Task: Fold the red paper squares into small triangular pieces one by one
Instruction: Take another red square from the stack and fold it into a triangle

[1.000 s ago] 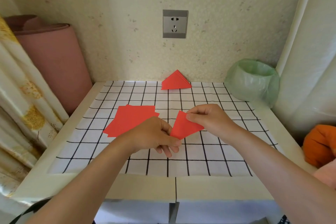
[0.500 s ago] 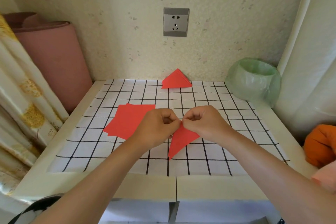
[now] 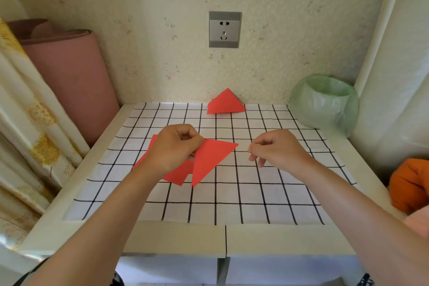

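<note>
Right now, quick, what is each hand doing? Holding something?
Left hand: closed, pinching a corner of the folded red triangle.
Right hand: holding nothing, fingers loosely curled, apart from the paper.

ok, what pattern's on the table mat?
White with a black grid; the mat shows clearly in the head view.
</note>
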